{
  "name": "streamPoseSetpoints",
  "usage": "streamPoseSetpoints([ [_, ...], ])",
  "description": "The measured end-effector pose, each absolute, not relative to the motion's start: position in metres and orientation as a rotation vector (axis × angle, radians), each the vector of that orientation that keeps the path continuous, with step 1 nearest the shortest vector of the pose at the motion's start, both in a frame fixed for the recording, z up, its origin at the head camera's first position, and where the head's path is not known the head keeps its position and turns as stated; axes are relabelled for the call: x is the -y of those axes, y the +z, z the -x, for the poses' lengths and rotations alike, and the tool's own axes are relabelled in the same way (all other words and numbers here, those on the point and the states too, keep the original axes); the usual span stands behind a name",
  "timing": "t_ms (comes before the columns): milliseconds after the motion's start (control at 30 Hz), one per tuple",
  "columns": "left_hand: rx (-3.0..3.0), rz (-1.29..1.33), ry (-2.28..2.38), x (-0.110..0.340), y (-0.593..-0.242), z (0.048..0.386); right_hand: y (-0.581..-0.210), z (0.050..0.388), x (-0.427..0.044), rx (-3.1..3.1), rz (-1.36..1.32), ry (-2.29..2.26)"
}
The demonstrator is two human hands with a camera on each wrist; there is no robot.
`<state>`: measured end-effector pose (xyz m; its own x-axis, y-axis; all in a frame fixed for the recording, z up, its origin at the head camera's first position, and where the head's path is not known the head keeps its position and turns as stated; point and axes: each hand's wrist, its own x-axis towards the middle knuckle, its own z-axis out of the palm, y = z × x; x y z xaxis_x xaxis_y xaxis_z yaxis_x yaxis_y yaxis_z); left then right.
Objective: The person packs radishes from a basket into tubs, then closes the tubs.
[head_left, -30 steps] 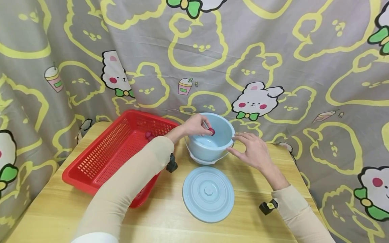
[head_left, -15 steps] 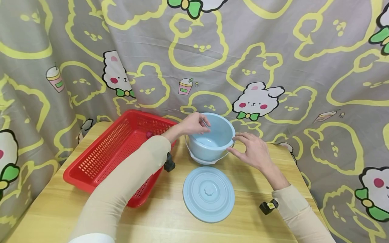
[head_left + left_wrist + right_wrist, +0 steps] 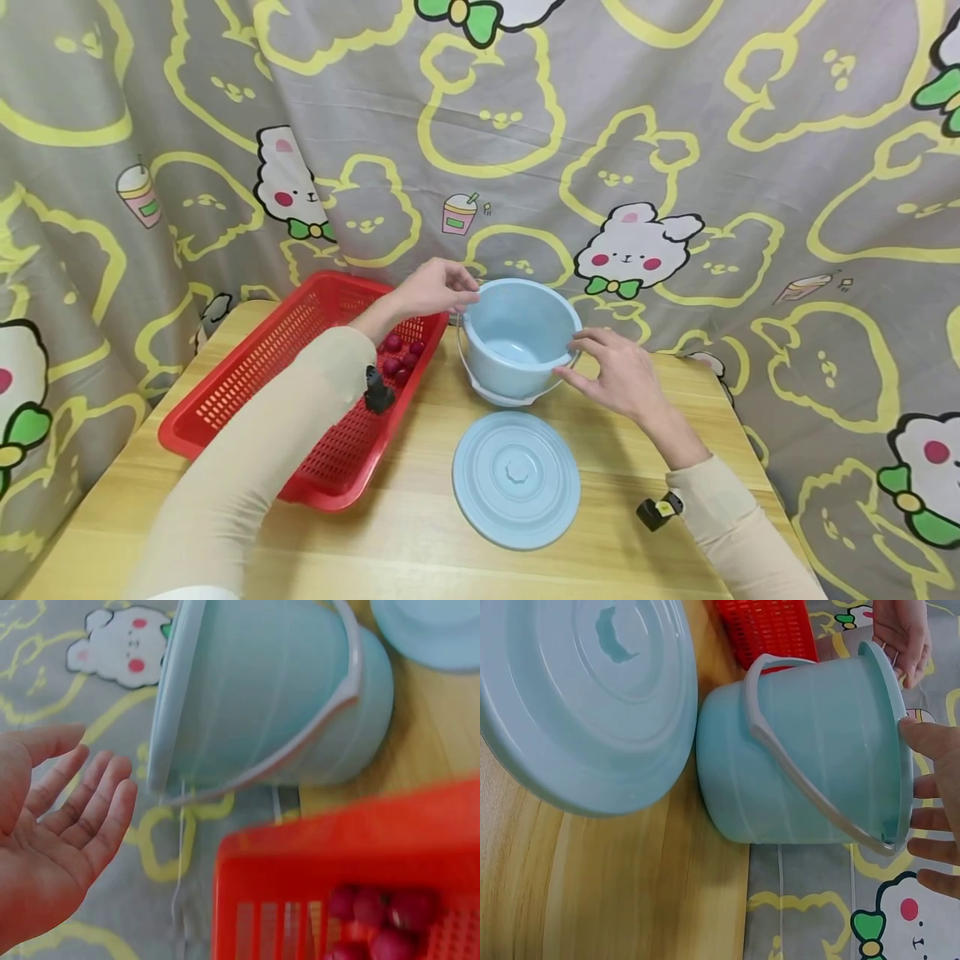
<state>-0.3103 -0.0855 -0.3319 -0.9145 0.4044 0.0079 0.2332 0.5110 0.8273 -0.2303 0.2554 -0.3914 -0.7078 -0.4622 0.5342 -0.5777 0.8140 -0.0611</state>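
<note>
My left hand (image 3: 438,287) hovers between the red basket (image 3: 266,367) and the light blue bucket (image 3: 510,379), near the bucket's left rim. Its fingers are loosely spread and hold nothing, as the left wrist view shows. With thumb and fingertips, my right hand (image 3: 618,371) touches the right side of the bucket's rim. Several small round dark-red pieces (image 3: 394,945) lie in the basket, their kind too blurred to tell. My left forearm covers part of the basket. The bucket stands upright, and the near part of its floor is hidden by its wall.
A round light blue lid (image 3: 516,481) lies flat on the wooden table (image 3: 420,533) in front of the bucket. The bucket's pale handle (image 3: 802,776) hangs down its near side. A patterned curtain (image 3: 360,108) hangs behind the table.
A second ago my left hand held a dark-red round piece over the bucket. It let the piece go, then moved left, out past the rim. My right hand has barely moved.
</note>
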Motion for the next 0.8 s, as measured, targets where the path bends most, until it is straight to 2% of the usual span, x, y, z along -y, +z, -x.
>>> streamPoseSetpoints([
  [433,-2.605,-0.396,1.407,0.158,-0.336,0.307,-0.391,0.230,-0.253,2.501,-0.780,0.318],
  [800,-2.661,-0.284,1.367,0.198,-0.354,0.303,-0.391,0.230,-0.254,2.498,-0.782,0.311],
])
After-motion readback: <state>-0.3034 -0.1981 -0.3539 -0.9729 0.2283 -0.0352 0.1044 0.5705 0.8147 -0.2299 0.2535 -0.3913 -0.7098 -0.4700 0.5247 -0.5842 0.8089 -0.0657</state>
